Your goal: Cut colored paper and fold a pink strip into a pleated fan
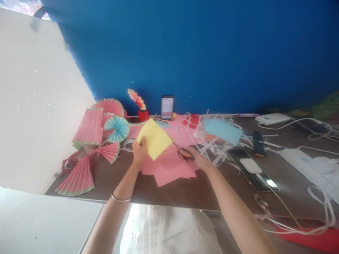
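My left hand (140,150) grips a sheet of yellow paper (155,139) by its left side, thumb on top, tilted with a corner upward. In my right hand (197,158) is a pair of scissors (186,154) with dark handles, fingers closed round them. The blades point up and left toward the yellow sheet's right corner; whether they touch the paper is hard to make out. Below both hands, pink paper sheets (169,173) lie spread on the dark table (169,194).
Folded pink paper fans (76,178) and a blue fan (116,129) lie at left. A phone (167,107) stands against the blue wall, beside a red holder (143,115). White paper strips (218,151), light-blue paper (224,130), another phone (241,158) and cables (325,204) lie at right.
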Motion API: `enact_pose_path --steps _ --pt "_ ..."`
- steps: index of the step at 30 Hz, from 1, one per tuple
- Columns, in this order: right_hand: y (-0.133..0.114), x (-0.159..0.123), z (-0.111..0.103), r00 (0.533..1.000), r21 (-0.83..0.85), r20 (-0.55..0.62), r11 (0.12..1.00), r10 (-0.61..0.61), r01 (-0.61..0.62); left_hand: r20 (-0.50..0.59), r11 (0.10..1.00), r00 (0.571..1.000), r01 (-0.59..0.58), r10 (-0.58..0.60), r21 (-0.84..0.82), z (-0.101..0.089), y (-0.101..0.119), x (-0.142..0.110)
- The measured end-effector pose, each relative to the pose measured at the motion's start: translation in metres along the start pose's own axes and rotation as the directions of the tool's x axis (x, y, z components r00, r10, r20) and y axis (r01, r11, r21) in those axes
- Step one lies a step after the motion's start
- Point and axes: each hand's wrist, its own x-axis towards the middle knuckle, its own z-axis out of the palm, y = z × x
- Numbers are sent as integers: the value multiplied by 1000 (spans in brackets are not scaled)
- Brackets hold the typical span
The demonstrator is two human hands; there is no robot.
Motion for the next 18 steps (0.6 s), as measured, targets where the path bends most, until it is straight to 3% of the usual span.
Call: enact_pose_path --steps 9,18 --pt "1 1 -1 1000 -21 3 1000 -11 11 6 995 998 -68 68 67 -2 2 1" --pt "4 1 -2 1000 -19 -2 1000 -13 13 -33 997 999 -30 32 69 -3 2 3"
